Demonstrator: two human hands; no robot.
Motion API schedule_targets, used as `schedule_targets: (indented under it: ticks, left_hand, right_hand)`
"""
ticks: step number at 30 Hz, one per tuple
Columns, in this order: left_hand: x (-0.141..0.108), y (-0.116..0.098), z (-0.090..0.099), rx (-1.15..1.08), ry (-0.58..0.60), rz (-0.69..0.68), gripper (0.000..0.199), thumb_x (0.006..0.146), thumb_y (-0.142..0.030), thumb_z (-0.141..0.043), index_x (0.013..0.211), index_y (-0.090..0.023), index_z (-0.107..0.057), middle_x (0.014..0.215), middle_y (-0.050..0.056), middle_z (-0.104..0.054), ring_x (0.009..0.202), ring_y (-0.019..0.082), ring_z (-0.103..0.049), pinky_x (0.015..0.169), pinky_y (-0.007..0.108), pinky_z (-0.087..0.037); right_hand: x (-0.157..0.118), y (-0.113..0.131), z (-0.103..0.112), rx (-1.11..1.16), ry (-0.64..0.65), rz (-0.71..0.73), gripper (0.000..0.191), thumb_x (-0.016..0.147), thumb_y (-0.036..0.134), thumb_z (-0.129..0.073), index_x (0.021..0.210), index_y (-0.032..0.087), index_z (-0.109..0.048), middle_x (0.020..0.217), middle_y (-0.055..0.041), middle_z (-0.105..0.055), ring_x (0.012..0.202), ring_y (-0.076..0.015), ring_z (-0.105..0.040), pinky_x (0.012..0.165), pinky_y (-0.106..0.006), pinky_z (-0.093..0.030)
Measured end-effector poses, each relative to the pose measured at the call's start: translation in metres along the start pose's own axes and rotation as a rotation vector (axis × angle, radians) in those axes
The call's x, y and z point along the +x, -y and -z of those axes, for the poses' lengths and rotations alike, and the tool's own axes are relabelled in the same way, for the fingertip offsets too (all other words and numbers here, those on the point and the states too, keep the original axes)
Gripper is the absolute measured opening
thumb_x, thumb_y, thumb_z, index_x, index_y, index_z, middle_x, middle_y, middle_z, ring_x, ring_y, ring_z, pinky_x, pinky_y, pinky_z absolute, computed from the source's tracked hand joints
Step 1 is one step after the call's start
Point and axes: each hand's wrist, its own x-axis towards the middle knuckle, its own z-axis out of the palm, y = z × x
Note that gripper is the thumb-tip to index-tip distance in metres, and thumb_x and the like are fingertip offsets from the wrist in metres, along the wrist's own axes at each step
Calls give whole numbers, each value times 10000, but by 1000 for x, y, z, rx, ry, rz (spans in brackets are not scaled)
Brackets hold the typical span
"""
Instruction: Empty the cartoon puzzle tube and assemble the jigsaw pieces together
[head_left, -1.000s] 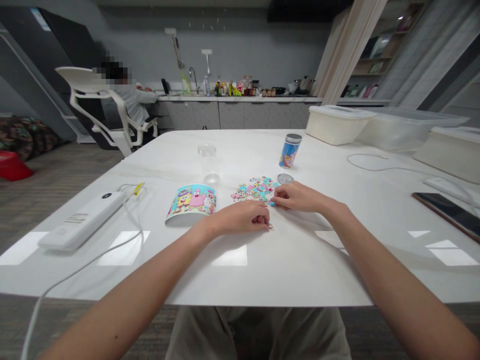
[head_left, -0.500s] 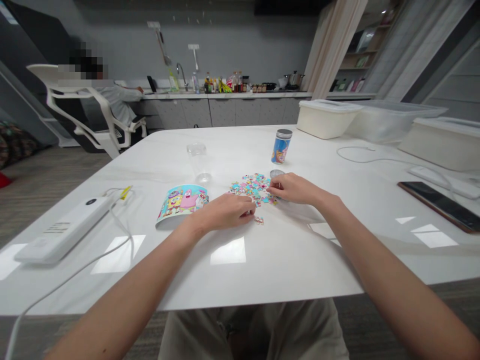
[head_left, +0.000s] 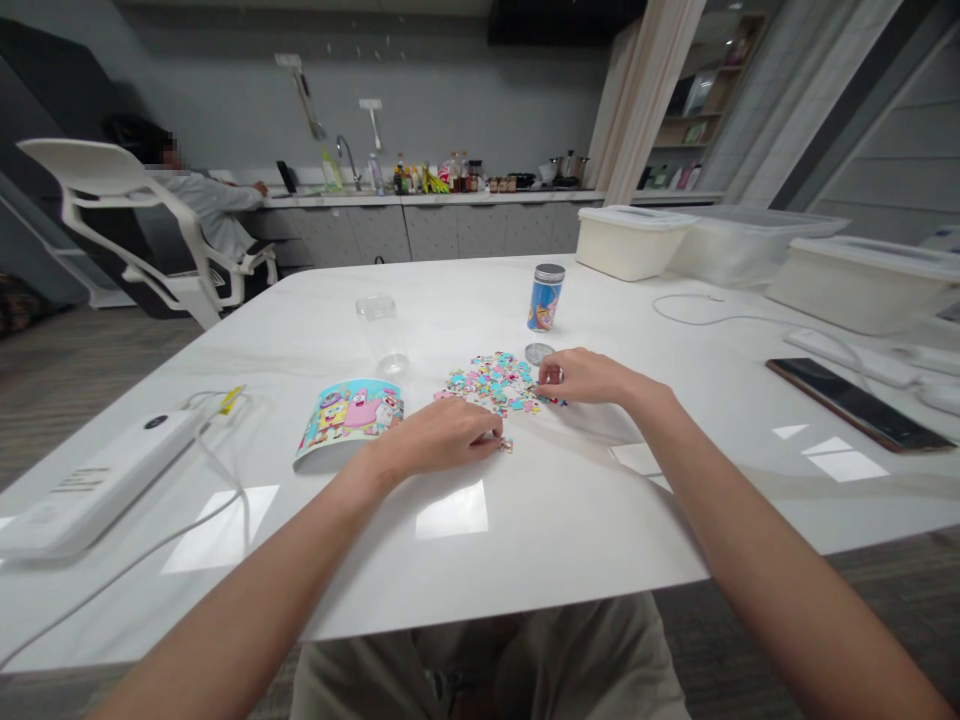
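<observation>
Small colourful puzzle pieces point(head_left: 499, 380) lie in a loose pile on the white table point(head_left: 570, 540). My left hand point(head_left: 450, 435) rests in front of the pile, fingers curled at a small joined group of pieces point(head_left: 507, 445). At the pile's right edge is my right hand point(head_left: 577, 378), its fingers bent down onto pieces; what is between the fingertips is too small to tell. A curved cartoon picture sheet point(head_left: 351, 415) lies left of my left hand. Behind the pile are a round metal lid point(head_left: 538, 353) and an upright blue cartoon can point(head_left: 545, 298).
A clear jar point(head_left: 381, 335) lies behind the picture sheet. On the left is a white power strip point(head_left: 105, 485) with cables. A phone point(head_left: 855, 403) and plastic boxes point(head_left: 630, 243) stand or lie on the right. A person point(head_left: 214, 210) sits at the back left.
The view has shifted slightly, so most things appear further left. My right hand stays at the pile's right edge, and my left hand remains by the small joined group.
</observation>
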Motion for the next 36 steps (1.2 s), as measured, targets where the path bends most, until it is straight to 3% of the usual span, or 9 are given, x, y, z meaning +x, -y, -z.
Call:
schedule_targets:
  ticks: [6,10,13,17,22,28,36]
  left_hand:
    - [1,2,1,96,-23,46,161,875,-168,-464,808,-191,-608,755,9,-664,674,135,-580,636,254,-361]
    - [-2,1,11,274,4,192,108,839,-226,-498,843,-192,-601,795,28,-682,692,167,-606,636,283,-367]
    - [-7,3,20,398,25,309,185,856,-322,-488,830,-179,-601,822,65,-696,715,201,-632,625,305,-377]
    - [-12,8,28,466,82,414,204,860,-285,-457,826,-161,-615,835,91,-704,739,232,-654,606,319,-383]
    - [-12,15,24,439,101,407,184,879,-233,-456,879,-162,-625,892,88,-705,795,228,-662,622,306,-397]
    - [-9,20,15,372,76,387,233,957,-243,-404,936,-160,-621,938,90,-680,806,203,-644,665,297,-425]
    - [-9,24,5,324,-26,433,188,928,-256,-443,927,-163,-606,933,89,-643,826,209,-626,690,300,-435]
  right_hand:
    - [7,-5,-7,63,9,96,137,843,297,-592,887,199,-677,859,-48,-703,764,-181,-621,671,-267,-417]
    - [8,-3,-8,57,-20,103,111,842,270,-596,882,190,-661,874,-57,-698,743,-176,-609,661,-266,-412]
    - [6,1,-8,53,-31,110,104,842,238,-584,913,189,-642,894,-56,-694,741,-169,-603,663,-261,-409]
    - [5,6,-7,28,-51,129,144,846,211,-566,973,185,-626,914,-62,-675,764,-175,-592,660,-263,-399]
    - [5,10,-10,33,-107,221,157,872,239,-535,962,178,-647,909,-72,-642,773,-178,-573,668,-275,-399]
    - [2,23,-15,115,-36,352,149,854,271,-584,931,191,-684,910,-65,-621,825,-186,-563,733,-291,-426]
    - [4,23,-20,112,-135,305,198,856,271,-583,1015,185,-665,1053,-99,-578,936,-220,-582,861,-346,-449]
